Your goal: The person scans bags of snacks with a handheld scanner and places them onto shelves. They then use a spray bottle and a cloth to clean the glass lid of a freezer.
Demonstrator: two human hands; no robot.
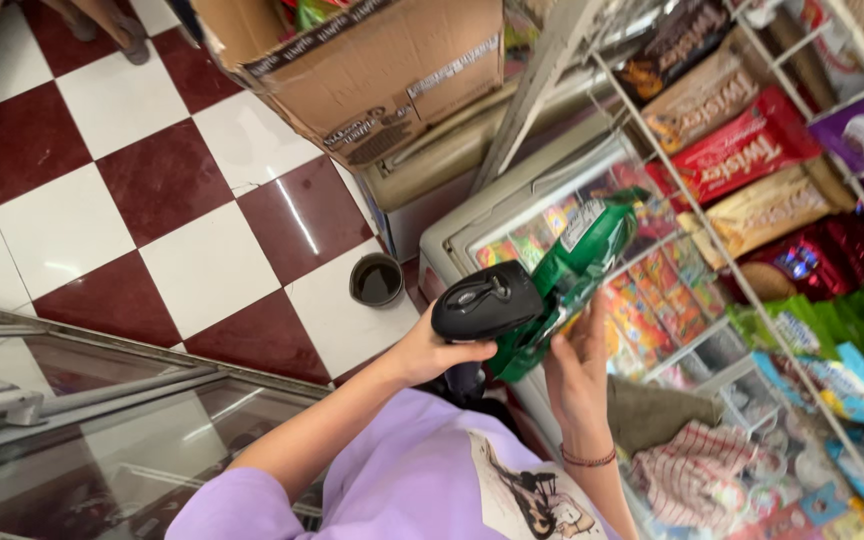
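My left hand (434, 352) grips the handle of a black handheld scanner (487, 300), whose head points at a green snack packet (572, 270). My right hand (577, 372), with a thin red band at the wrist, holds that packet from below and tilts it toward the scanner. The scanner's head touches or nearly touches the packet's lower end. Both arms come up from a lilac printed shirt (422, 480) at the bottom.
A wire rack (742, 280) full of snack packets fills the right side. Behind the packet stands a glass-lidded chest freezer (512, 200), with a cardboard box (372, 70) above it. A dark cup (377, 280) sits on the red-and-white tiles. A glass counter (102, 420) is lower left.
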